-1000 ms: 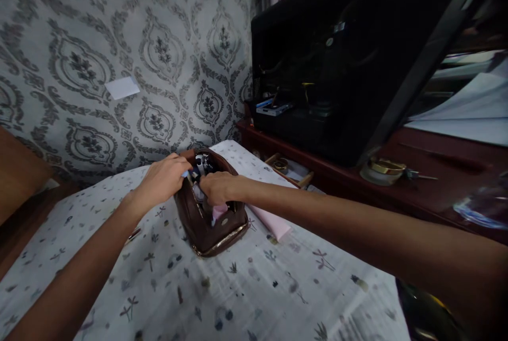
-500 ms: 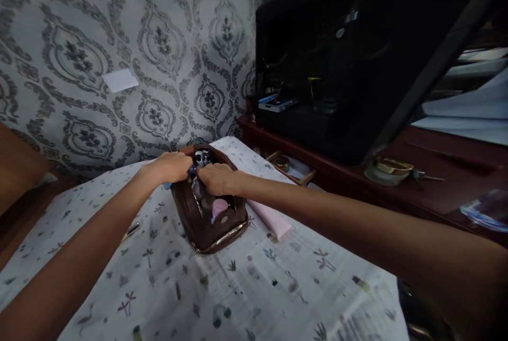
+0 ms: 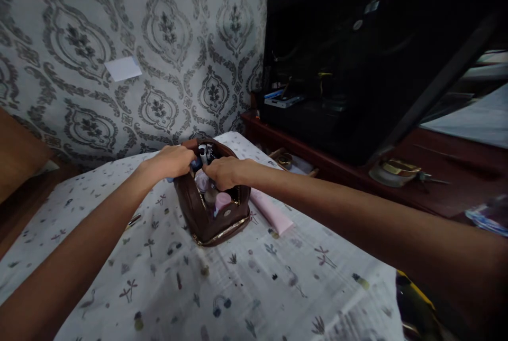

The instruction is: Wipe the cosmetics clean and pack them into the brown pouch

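Note:
A brown zippered bag [image 3: 189, 201] lies unzipped on a patterned white cloth. My left hand [image 3: 177, 161] is closed on its left rim, beside a bit of blue at the edge. Into the opening reaches my right hand [image 3: 223, 172], fingers curled downward; what they pinch, if anything, is hidden. Beside those fingertips sits a pale, crumpled item [image 3: 201, 181]. A pink round-capped container [image 3: 223, 201] lies in the near end of the bag, and a white-and-black tube-like item [image 3: 203, 154] stands at the far end.
A pink tube [image 3: 273, 214] lies right of the bag, and a slim gold-toned item [image 3: 134, 220] lies left. The dark red desk [image 3: 349, 185] holds a large black screen [image 3: 317, 82] and a gold-lidded jar [image 3: 395, 172]. Below it, a small drawer [image 3: 296, 164] stands pulled out.
The view has shifted slightly, moving the scene a little right and up. Both hands stay at the bag; the pale crumpled item beside my right fingers shows more clearly.

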The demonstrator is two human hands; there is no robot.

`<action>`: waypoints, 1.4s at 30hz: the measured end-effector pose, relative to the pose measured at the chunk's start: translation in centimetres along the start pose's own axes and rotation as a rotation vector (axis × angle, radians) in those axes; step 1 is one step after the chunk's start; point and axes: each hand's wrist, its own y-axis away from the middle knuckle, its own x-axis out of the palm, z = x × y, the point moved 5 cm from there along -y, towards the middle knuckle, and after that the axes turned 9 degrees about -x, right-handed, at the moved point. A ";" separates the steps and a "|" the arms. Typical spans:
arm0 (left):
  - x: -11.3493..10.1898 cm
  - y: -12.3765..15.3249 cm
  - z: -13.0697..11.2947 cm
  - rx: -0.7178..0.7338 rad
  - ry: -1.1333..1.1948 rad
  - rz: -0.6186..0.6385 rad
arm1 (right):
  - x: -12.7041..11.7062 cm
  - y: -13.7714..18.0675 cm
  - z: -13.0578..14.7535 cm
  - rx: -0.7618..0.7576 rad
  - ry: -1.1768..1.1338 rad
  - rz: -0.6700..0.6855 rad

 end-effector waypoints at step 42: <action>0.9 0.5 1.2 0.027 0.268 -0.192 | -0.7 6.3 -1.1 -0.041 -0.217 -0.679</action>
